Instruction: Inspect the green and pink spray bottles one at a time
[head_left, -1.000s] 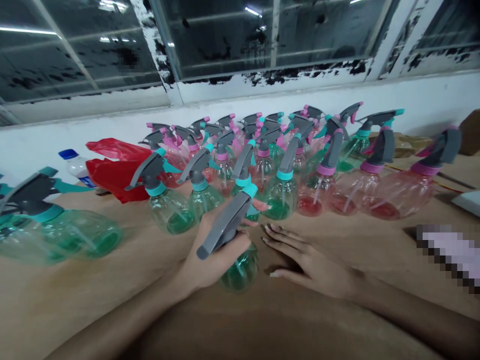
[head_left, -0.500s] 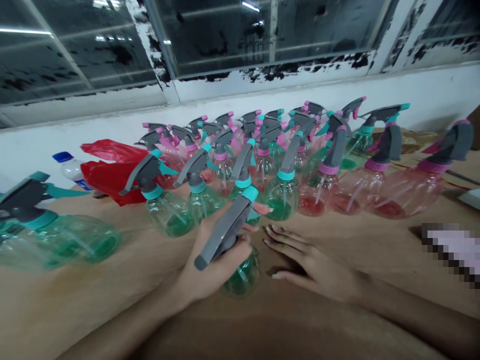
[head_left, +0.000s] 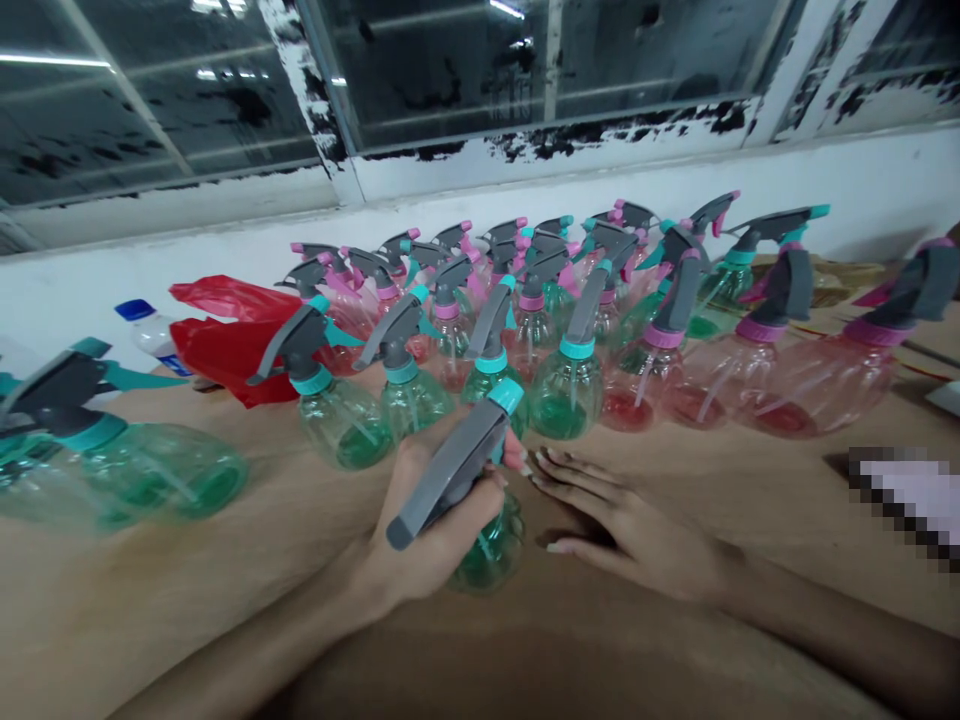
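Observation:
My left hand (head_left: 435,510) is wrapped round the neck of a green spray bottle (head_left: 491,550) with a grey and turquoise trigger head. The bottle stands on the table, and part of it is hidden behind my fingers. To its right, my right hand (head_left: 622,510) rests palm down on the tabletop with fingers stretched out, holding nothing. Just beyond both hands stands another green spray bottle (head_left: 564,405), in a front row with more green ones on the left and red ones, such as this red spray bottle (head_left: 634,390), on the right.
Several more spray bottles crowd behind the front row, and a pair of green bottles (head_left: 169,470) stands at the left. A red plastic bag (head_left: 232,355) and a blue-capped bottle (head_left: 146,330) lie behind them. A blurred flat object (head_left: 911,500) is at the right on the wooden table (head_left: 315,550).
The fingers of my left hand have curled in closer around the bottle's trigger. My right hand stays flat in nearly the same place, and the view has shifted slightly.

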